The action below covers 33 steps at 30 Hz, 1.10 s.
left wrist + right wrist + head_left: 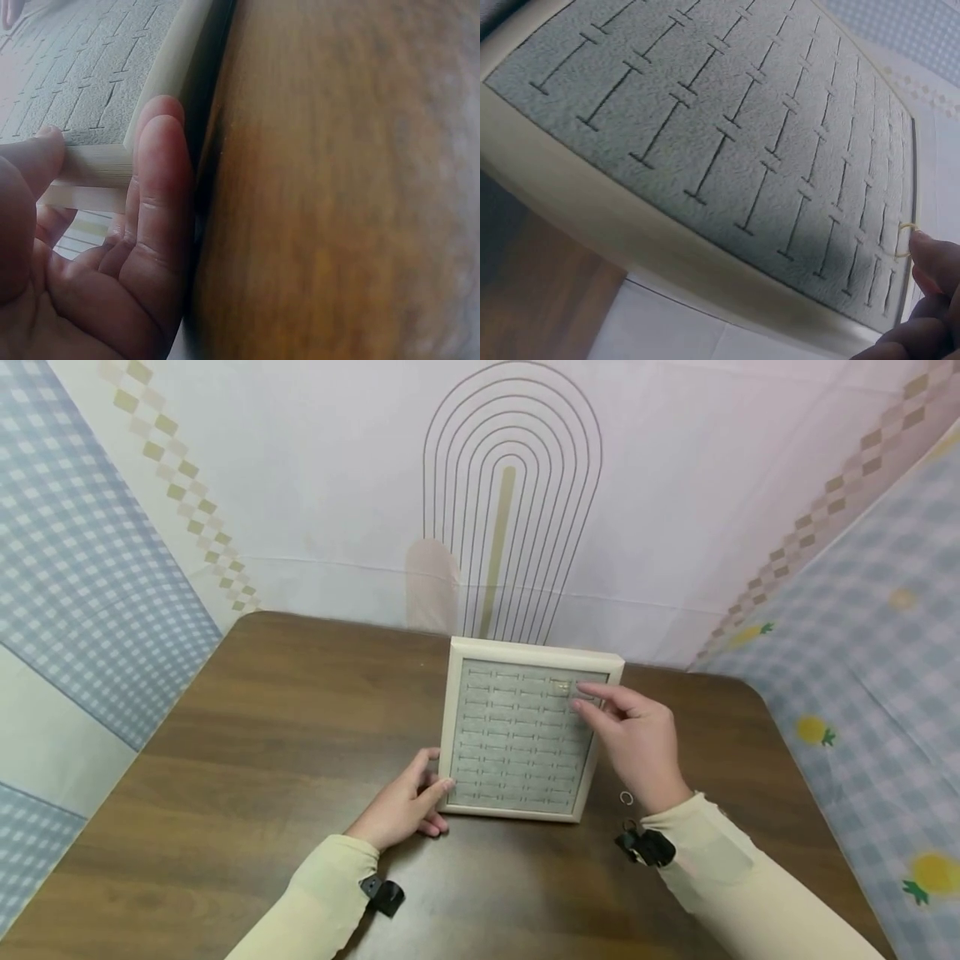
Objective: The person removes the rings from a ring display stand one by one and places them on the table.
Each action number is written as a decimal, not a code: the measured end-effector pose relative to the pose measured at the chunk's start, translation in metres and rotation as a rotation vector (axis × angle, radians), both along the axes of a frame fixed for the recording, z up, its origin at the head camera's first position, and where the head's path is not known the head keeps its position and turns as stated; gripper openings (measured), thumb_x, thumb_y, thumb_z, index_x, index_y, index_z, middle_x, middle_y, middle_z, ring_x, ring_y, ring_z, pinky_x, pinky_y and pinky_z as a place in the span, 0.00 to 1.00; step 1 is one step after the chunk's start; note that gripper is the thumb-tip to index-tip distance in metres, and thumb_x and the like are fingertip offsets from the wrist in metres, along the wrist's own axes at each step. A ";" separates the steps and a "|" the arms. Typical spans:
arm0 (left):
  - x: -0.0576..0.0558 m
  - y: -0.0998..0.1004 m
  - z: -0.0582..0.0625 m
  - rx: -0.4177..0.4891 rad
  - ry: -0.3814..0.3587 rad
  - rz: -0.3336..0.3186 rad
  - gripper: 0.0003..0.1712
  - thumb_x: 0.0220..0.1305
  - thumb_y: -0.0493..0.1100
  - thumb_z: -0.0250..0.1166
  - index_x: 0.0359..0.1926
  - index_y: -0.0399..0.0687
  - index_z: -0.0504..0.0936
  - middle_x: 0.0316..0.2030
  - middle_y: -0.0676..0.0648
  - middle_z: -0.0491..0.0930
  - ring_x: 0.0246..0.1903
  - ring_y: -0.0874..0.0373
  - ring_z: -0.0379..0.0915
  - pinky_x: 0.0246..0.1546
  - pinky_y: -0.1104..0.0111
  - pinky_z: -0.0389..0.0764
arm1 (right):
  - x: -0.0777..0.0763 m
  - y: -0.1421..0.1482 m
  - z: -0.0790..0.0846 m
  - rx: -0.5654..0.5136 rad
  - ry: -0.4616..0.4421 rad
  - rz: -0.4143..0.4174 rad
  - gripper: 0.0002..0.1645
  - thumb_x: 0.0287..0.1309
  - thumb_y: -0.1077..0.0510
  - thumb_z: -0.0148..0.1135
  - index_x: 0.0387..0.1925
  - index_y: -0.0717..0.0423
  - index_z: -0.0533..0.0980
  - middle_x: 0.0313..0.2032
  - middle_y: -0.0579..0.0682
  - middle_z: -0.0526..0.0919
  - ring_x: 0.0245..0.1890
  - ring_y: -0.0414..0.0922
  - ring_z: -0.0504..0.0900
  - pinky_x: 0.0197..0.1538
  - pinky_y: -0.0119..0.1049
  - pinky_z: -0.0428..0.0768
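Note:
A ring display tray (517, 739), with a cream frame and grey slotted padding, stands tilted on the table. My left hand (405, 802) grips its lower left corner, with the thumb (49, 154) over the front edge and other fingers along the side and underneath. A thin gold ring (560, 687) sits in a slot near the top right. Just right of that ring is my right hand (641, 735), thumb and index finger apart. In the right wrist view the ring (906, 224) appears beside a fingertip, which partly covers it.
A loose ring (626, 797) lies on the brown wooden table (300, 718) below my right hand, and part of another (628, 824) shows beside the black wrist strap (647, 847). A patterned cloth (337, 485) hangs behind the table.

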<state>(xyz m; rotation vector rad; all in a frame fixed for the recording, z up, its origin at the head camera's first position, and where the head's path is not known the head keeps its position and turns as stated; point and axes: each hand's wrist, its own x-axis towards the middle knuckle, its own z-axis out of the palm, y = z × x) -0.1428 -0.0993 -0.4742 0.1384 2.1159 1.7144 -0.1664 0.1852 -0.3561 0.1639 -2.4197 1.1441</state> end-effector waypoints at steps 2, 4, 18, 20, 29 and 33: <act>0.001 0.000 0.000 0.007 0.004 0.004 0.30 0.76 0.47 0.58 0.72 0.51 0.58 0.47 0.38 0.77 0.24 0.52 0.82 0.25 0.60 0.87 | -0.001 -0.002 0.001 0.005 0.013 0.016 0.11 0.54 0.60 0.77 0.41 0.53 0.88 0.16 0.46 0.72 0.15 0.37 0.63 0.18 0.27 0.63; 0.002 0.000 0.000 0.010 0.005 0.008 0.30 0.76 0.46 0.58 0.72 0.51 0.58 0.46 0.38 0.77 0.23 0.52 0.82 0.25 0.61 0.87 | -0.002 -0.004 0.002 0.011 0.023 0.032 0.11 0.53 0.61 0.77 0.41 0.53 0.88 0.16 0.46 0.72 0.15 0.36 0.64 0.18 0.26 0.63; 0.001 0.000 -0.002 0.001 0.007 0.003 0.31 0.76 0.46 0.58 0.73 0.52 0.57 0.47 0.38 0.77 0.23 0.51 0.83 0.25 0.60 0.87 | -0.009 -0.016 0.006 0.084 -0.010 0.063 0.07 0.57 0.60 0.74 0.39 0.53 0.89 0.19 0.46 0.79 0.18 0.39 0.69 0.20 0.26 0.67; 0.001 0.000 -0.003 -0.002 0.008 0.001 0.31 0.76 0.46 0.58 0.73 0.52 0.57 0.47 0.38 0.77 0.23 0.51 0.83 0.25 0.60 0.87 | -0.008 -0.017 0.006 0.090 -0.016 0.063 0.06 0.58 0.59 0.74 0.38 0.53 0.89 0.19 0.45 0.79 0.18 0.39 0.69 0.20 0.26 0.67; 0.000 0.000 -0.003 -0.008 0.010 0.003 0.31 0.76 0.46 0.58 0.73 0.52 0.57 0.47 0.38 0.76 0.23 0.51 0.83 0.25 0.60 0.87 | -0.007 -0.017 0.006 0.110 -0.020 0.061 0.03 0.59 0.60 0.73 0.36 0.52 0.89 0.20 0.45 0.79 0.18 0.38 0.70 0.20 0.25 0.68; 0.001 0.001 -0.001 -0.008 0.013 0.005 0.30 0.76 0.46 0.58 0.72 0.52 0.57 0.47 0.38 0.77 0.23 0.51 0.83 0.25 0.60 0.87 | -0.006 -0.017 0.006 0.105 -0.018 0.059 0.03 0.60 0.60 0.72 0.36 0.53 0.89 0.21 0.46 0.80 0.19 0.39 0.70 0.20 0.24 0.67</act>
